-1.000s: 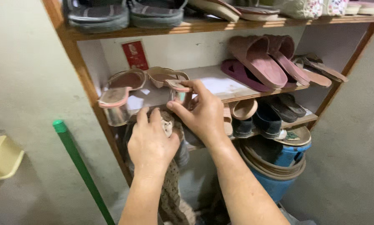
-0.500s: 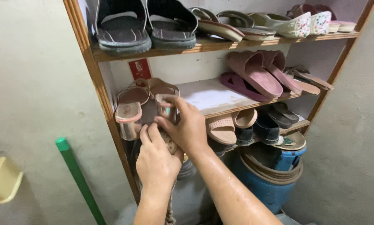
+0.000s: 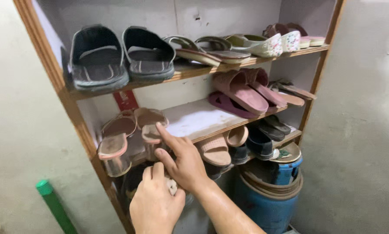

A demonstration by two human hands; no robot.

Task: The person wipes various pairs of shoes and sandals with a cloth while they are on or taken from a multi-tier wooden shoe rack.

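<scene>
A pair of pink sandals with clear block heels stands at the left end of the middle shelf (image 3: 196, 118) of a wooden shoe rack (image 3: 75, 113). My right hand (image 3: 182, 161) reaches up to the right sandal (image 3: 149, 122). Its index fingertip lies on the sandal's front edge and its fingers are apart. The left sandal (image 3: 114, 139) sits beside it, untouched. Just below, my left hand (image 3: 154, 204) is closed around a beige patterned cloth (image 3: 172, 186), most of which is hidden by the hand.
Black sandals (image 3: 100, 60) and several other shoes fill the top shelf. Mauve slippers (image 3: 240, 92) lean at the right of the middle shelf, with more shoes (image 3: 260, 141) below. A blue bucket (image 3: 263, 204) stands at bottom right and a green pole (image 3: 52, 203) at bottom left.
The camera has tilted up, showing the top shelf. My right hand has loosened from the sandal's clear heel; both sandals now stand on the shelf. My left hand sank lower with the cloth.
</scene>
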